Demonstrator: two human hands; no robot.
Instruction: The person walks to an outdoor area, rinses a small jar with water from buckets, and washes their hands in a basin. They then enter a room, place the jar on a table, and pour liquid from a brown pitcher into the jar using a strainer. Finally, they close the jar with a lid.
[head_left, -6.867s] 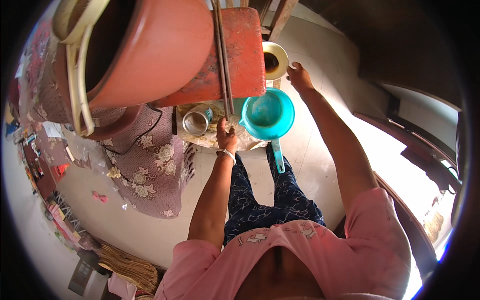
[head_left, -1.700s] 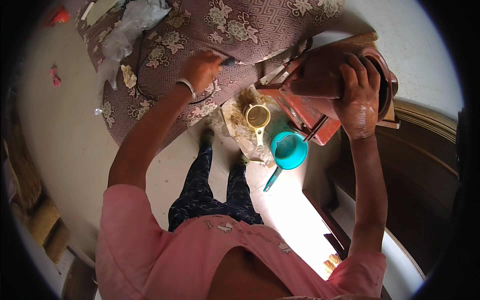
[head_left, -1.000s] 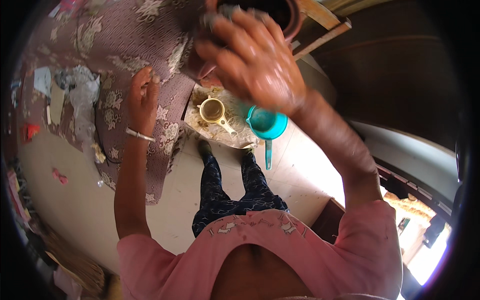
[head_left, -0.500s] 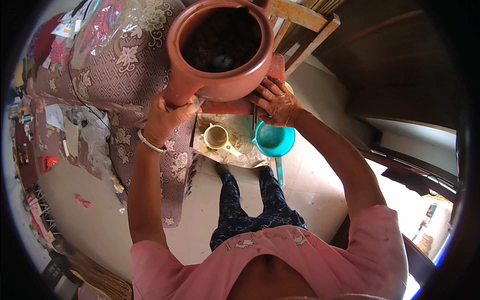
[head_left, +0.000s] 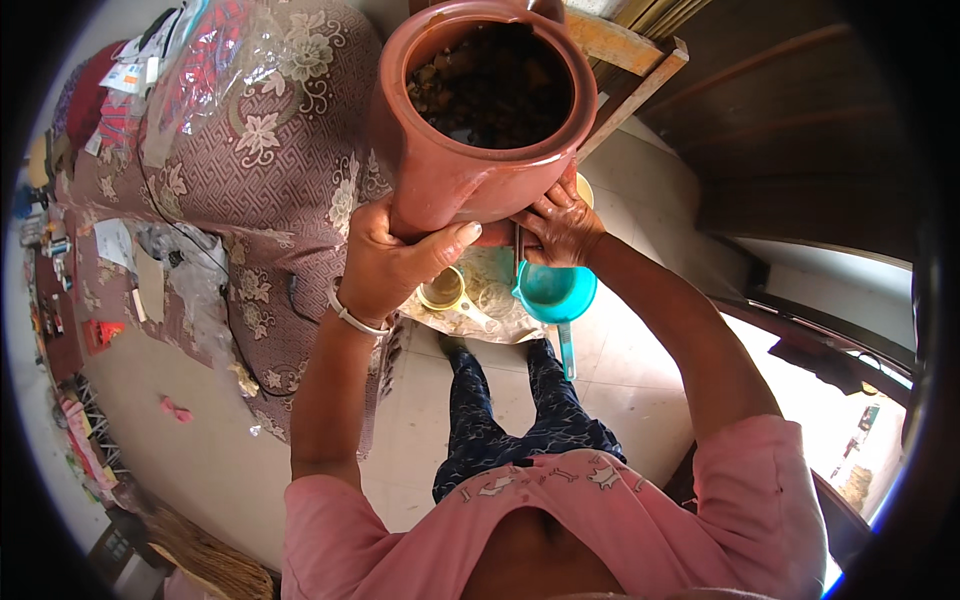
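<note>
pot (head_left: 480,190) of red-brown clay is at the top, near the middle, with its round mouth wide open to view. dark, wet bits lie inside it, some brown and some a bit green. the left hand (head_left: 390,258) is wrapped around the pot's thick handle (head_left: 425,205), with its thumb lying along the near side. a white bangle (head_left: 347,312) is on that wrist. the right hand (head_left: 562,225) is low by the pot's right side, with its fingers a little bent and close together. their tips are partly hidden, so i cannot tell if they grip anything. two thin sticks (head_left: 519,243) poke out just beside them. a bit of red surface (head_left: 494,236) shows below the pot. a blue-green scoop (head_left: 557,290) is just below the right hand, its handle pointing down toward the person. a pale yellow cup with a handle (head_left: 443,290) is partly behind the left thumb, on a stained sheet (head_left: 515,318). a purple-brown cloth with flowers (head_left: 290,150) hangs on the left, and a small pink thing (head_left: 176,409) lies on the floor (head_left: 220,455).
</note>
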